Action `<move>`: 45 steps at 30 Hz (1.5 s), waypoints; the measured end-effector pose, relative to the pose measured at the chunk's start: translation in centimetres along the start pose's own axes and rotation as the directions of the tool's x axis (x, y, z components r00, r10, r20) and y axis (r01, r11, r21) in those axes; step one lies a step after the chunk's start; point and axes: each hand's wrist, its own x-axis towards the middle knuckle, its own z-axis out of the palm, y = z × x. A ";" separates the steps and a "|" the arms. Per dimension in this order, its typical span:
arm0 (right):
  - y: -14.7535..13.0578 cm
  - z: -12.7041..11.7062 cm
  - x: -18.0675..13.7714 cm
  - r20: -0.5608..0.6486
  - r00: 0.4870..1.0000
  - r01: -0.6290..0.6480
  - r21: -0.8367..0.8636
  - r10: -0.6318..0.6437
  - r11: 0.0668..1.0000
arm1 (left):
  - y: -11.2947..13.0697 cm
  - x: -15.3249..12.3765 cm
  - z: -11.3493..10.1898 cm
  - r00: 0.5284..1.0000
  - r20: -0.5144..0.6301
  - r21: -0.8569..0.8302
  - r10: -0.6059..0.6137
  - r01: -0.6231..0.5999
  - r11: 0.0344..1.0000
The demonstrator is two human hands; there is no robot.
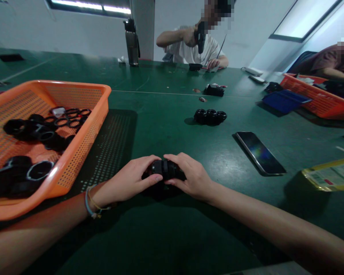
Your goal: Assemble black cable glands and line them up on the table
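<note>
Both my hands grip one black ribbed cylindrical part [165,169] just above the green table [172,236]. My left hand [134,175] is closed around its left end, thumb along the near side. Around the right end, my right hand [193,175] is closed with thumb and fingers. The palms and fingers hide much of the part, so its exact kind does not show. Beyond my hands stands a short row of black ring-like parts [210,116]. Left of my left hand, an orange perforated basket [83,152] holds several black tubular fittings [50,139] and black rings [71,118].
A phone [260,152] lies to the right, near a yellow box [331,173]. Farther off are a blue tray [285,101], another orange basket [318,95] and a bottle [132,44]. Across the table a person holds a power driver [201,36]; another person sits far right.
</note>
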 end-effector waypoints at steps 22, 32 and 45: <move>-0.8 -0.2 0.2 0.117 0.948 -0.311 0.141 0.296 0.940 | -0.1 0.4 0.6 1.000 0.003 0.046 -0.019 0.019 0.999; -1.0 -0.3 0.0 0.150 0.945 -0.310 0.141 0.289 0.940 | 0.4 0.0 0.7 0.999 -0.023 0.219 0.024 -0.019 0.976; -2.1 -0.6 0.8 0.227 0.857 -0.505 0.196 0.463 0.840 | 0.2 0.0 1.0 0.999 -0.029 0.260 0.015 -0.007 0.965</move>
